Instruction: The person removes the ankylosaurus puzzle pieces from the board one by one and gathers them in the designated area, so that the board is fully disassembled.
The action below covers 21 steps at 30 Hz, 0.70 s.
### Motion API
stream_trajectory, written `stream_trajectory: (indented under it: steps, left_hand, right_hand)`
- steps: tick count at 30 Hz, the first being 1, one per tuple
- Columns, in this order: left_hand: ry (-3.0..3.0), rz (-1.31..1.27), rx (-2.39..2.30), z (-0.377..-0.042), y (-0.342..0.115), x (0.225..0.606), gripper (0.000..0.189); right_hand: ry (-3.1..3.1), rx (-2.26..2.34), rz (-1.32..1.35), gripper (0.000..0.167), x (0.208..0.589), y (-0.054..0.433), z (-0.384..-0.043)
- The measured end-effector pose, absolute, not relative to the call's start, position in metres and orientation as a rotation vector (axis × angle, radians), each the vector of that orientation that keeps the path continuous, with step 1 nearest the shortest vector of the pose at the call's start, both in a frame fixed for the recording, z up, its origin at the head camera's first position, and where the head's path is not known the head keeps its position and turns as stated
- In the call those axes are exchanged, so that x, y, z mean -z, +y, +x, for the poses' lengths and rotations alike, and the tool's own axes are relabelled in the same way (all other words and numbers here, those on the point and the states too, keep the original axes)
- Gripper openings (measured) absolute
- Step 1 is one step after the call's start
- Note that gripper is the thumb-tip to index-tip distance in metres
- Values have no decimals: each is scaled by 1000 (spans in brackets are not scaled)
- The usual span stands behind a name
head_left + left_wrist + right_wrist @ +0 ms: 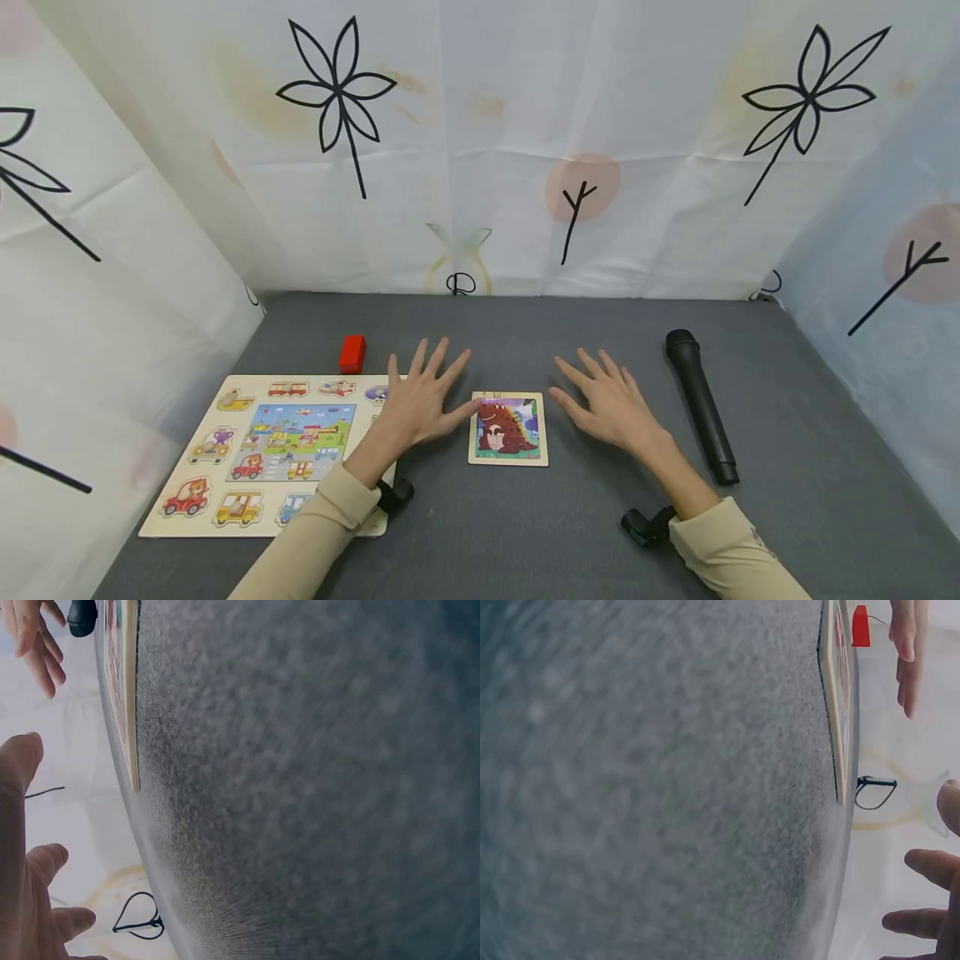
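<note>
Bring the left hand (422, 402) and right hand (613, 406), both empty with fingers spread, down evenly to opposite edges of the small dinosaur board (510, 429) lying flat on the gray tabletop (502, 533) between the 2, best with light contact to avoid sliding it.

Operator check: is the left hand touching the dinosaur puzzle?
Apart: the left wrist view shows white cloth between the left hand and the dinosaur puzzle, though they overlap in the head view.
</note>
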<state>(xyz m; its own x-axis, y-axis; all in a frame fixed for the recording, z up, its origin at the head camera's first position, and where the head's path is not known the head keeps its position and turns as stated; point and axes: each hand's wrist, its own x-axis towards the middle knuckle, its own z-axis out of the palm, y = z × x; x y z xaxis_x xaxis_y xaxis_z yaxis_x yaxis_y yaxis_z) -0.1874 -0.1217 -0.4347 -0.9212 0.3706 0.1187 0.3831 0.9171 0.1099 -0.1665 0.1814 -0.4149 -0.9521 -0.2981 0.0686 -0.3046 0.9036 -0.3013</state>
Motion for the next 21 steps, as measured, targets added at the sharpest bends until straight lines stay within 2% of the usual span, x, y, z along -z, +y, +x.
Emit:
stream_trajectory:
  steps: [9,21]
  left_hand:
    - [-3082,-615,319,-180,-116,431,87]
    - [-3163,-767,441,-175,-108,427,105]
  right_hand:
    - [-3044,-620,572,59,410,172,-162]
    - [-3012,-765,769,45,408,150,-164]
